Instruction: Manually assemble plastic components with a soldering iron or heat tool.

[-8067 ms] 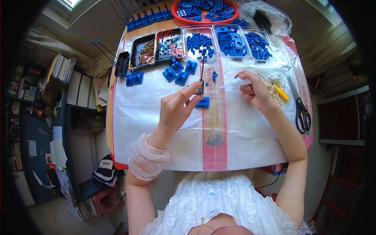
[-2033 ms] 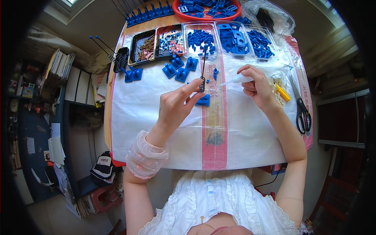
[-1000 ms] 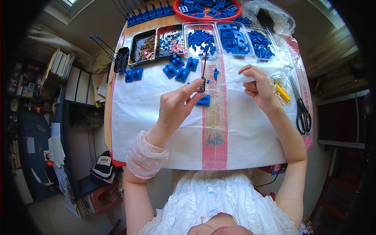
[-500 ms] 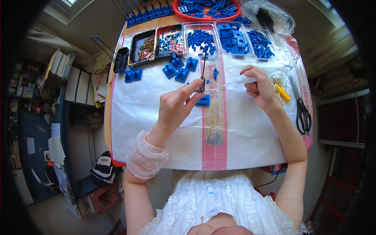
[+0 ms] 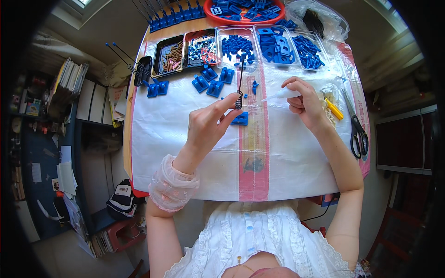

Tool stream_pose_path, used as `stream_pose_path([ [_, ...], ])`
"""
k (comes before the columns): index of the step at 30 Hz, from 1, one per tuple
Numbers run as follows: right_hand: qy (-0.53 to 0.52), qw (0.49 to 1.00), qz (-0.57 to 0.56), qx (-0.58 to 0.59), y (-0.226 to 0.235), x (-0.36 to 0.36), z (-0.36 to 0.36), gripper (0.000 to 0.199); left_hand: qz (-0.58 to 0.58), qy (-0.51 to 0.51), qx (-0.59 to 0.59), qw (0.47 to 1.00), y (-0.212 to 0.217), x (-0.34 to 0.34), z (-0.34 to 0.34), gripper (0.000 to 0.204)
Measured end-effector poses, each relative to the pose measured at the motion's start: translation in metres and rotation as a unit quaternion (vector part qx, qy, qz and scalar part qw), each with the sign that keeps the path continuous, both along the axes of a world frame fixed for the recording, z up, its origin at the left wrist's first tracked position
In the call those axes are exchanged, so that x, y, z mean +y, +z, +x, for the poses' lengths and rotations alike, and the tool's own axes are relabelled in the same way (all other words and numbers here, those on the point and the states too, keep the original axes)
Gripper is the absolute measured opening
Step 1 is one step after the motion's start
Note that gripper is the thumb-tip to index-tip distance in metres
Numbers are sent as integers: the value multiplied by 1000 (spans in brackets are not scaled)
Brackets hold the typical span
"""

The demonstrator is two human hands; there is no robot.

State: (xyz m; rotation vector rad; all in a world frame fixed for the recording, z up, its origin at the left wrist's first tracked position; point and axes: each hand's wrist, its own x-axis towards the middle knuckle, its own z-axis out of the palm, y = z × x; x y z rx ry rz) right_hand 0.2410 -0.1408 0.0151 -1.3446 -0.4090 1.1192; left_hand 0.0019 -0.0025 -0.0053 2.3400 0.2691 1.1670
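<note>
As we look down at the white sheet [image 5: 204, 180] on the desk [image 5: 127, 134], our left hand [image 5: 211, 123] has thumb and forefinger pinched together on the coil of a black spring rod [image 5: 241, 76], near the middle of the sheet. The rod's long axis runs from near to far in our view, its far end leaning slightly right; we cannot tell how steeply it stands. Just below the coil, on the near side, lies a blue base [image 5: 241, 119]; whether the two touch is hidden by our fingertips.

To the right, our right hand [image 5: 306, 104] has its grip closed around a white bottle [image 5: 285, 93]. The bottle lies roughly crosswise, its thin nozzle pointing left, level with the coil but apart from it. Our left hand is the one at the rod; a small blue peg [image 5: 255, 87] rests beyond the nozzle, close to the rod's right. Farther right are a yellow handle [image 5: 333, 109] and black scissors [image 5: 359, 134].

As for writing, we find red printing along the sheet's pink stripe [image 5: 254, 185], too faint to read. A backpack [image 5: 124, 199], low on the left, bears a small printed label.
</note>
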Motion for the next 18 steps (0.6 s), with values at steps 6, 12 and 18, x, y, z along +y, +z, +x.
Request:
stream_pose_path([
  [6, 0, 1000, -1, -7, 0, 0, 1, 12, 1, 2, 3, 1000, -1, 0, 0, 47],
  [12, 1, 1000, -1, -3, 0, 1, 1, 13, 0, 3, 1, 1000, -1, 0, 0, 47],
  [18, 2, 1000, -2, -4, -1, 0, 2, 13, 2, -2, 0, 1000, -1, 1, 0, 47],
])
